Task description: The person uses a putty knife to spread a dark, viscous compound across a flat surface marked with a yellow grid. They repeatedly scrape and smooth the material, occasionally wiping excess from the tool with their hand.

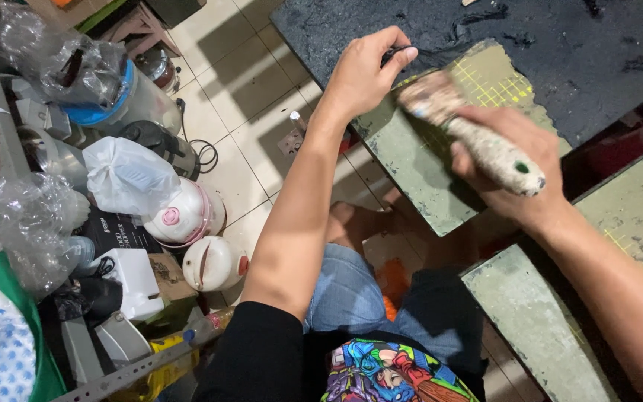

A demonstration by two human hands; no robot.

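Observation:
My right hand (513, 165) grips a thick tool handle (485, 145), speckled white and worn, whose tip rests on a green cutting mat (418, 160) with a yellow grid. My left hand (362, 74) presses down on the edge of a black sheet of material (560, 45) lying over the mat, fingers pinching a dark strip at its border. The tool's working end is blurred and partly hidden by the handle.
A second green worn board (537, 327) lies lower right. Left of me on the tiled floor (225, 112) stand white appliances (187, 216), plastic bags (124, 175), boxes and a black cable. My knees in jeans (351, 290) are under the work surface.

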